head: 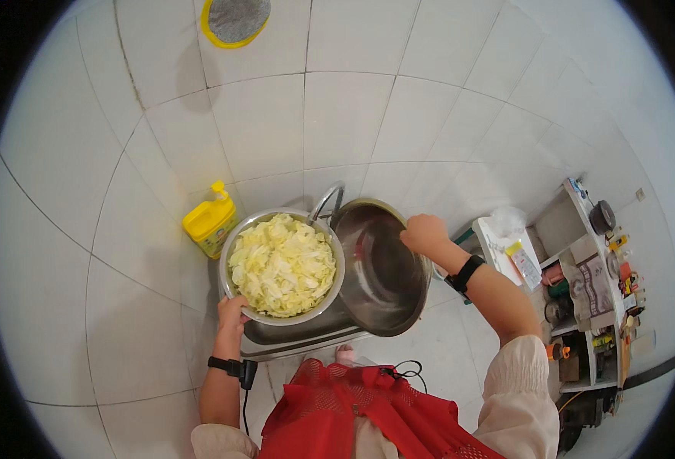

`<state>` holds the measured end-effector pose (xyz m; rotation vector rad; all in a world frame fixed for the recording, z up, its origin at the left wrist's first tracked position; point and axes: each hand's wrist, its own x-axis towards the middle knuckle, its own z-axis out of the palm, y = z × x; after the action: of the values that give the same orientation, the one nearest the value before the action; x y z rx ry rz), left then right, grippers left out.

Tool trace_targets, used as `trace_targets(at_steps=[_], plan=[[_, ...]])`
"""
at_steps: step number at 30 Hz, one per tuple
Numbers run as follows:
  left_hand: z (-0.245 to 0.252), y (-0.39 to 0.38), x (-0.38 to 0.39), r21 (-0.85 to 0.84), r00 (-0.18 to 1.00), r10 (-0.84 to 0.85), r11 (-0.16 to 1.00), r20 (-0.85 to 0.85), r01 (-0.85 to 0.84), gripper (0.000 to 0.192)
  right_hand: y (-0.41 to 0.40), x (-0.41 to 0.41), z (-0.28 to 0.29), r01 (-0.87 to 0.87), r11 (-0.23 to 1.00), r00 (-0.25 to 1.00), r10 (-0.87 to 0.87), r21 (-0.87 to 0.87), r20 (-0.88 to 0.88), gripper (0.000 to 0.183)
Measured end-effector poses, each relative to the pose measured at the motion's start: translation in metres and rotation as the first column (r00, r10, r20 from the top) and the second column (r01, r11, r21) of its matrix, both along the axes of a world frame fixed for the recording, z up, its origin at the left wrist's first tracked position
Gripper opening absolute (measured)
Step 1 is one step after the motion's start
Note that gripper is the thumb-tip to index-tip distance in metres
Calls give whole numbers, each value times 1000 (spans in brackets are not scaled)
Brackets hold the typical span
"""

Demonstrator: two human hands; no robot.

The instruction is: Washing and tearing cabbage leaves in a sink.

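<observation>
Chopped pale-yellow cabbage (283, 265) fills a round steel basin (339, 269) at the left of the sink. My left hand (232, 313) grips this basin's front-left rim, thumb on top. To the right is a larger metal basin (380, 275), tilted, its inside bare and shiny. My right hand (427, 236) is closed on its upper-right rim. Both basins rest at or over the steel sink (303, 333), whose front edge shows below them. A curved chrome faucet (329, 198) rises behind, between the two basins.
A yellow pump bottle (210, 222) stands left of the cabbage basin, by the tiled wall (349, 120). Rightward are a white stand (501, 246) with plastic packaging and a shelf unit (615, 310) crowded with bottles and jars. A yellow-rimmed round item (239, 22) is high on the wall.
</observation>
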<state>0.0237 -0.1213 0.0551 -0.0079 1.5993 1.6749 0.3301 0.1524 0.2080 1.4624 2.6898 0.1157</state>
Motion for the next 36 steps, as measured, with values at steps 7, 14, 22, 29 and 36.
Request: trace_targets(at_steps=[7,14,22,29,36], plan=[[-13,-4,-5,-7,1000,-10,1000,20,10,28,18,12,-77,7,809,960,-171,-588,-223,41],[-12,-7,-1,-15,999,33,999,20,-33,30,-9,-6,-155,-200,493,721,-511,-847,-468,34],[16,-2,17,-36,997,74,997,19,-73,25,-36,-39,-210,-287,280,686,-608,-916,-400,32],[7,-3,14,-70,994,105,992,30,-102,23,-49,-66,-231,-339,237,676,-612,-911,-410,27],[6,-1,14,-118,994,52,992,99,-40,30,-58,-77,-222,-279,202,681,-648,-939,-341,28]])
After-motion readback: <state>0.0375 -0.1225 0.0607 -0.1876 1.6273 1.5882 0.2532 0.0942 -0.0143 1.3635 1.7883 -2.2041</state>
